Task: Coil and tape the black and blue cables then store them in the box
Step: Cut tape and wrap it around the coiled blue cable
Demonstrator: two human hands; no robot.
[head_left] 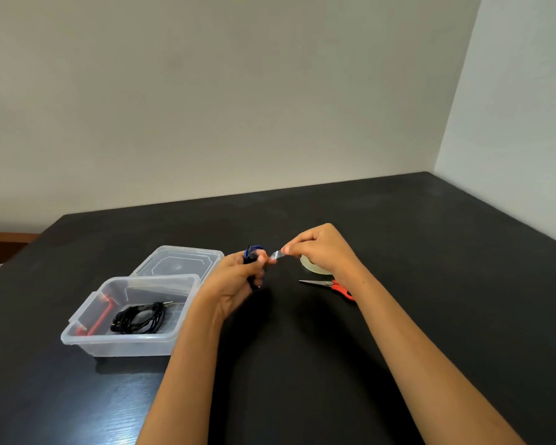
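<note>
My left hand [235, 277] is closed around a coiled blue cable [253, 252], whose loops stick out above my fingers. My right hand [321, 248] pinches a short strip of clear tape [278, 254] that stretches toward my left thumb. The tape roll [312, 266] lies on the table just under my right hand, partly hidden by it. A coiled black cable [140, 317] lies inside the clear plastic box [116, 343] at the left.
The box's clear lid [180, 261] lies behind the box. A red bent piece [101, 314] sits in the box's left side. Orange-handled scissors [333, 285] lie shut on the black table [430, 252] under my right forearm. Walls close the far side and right.
</note>
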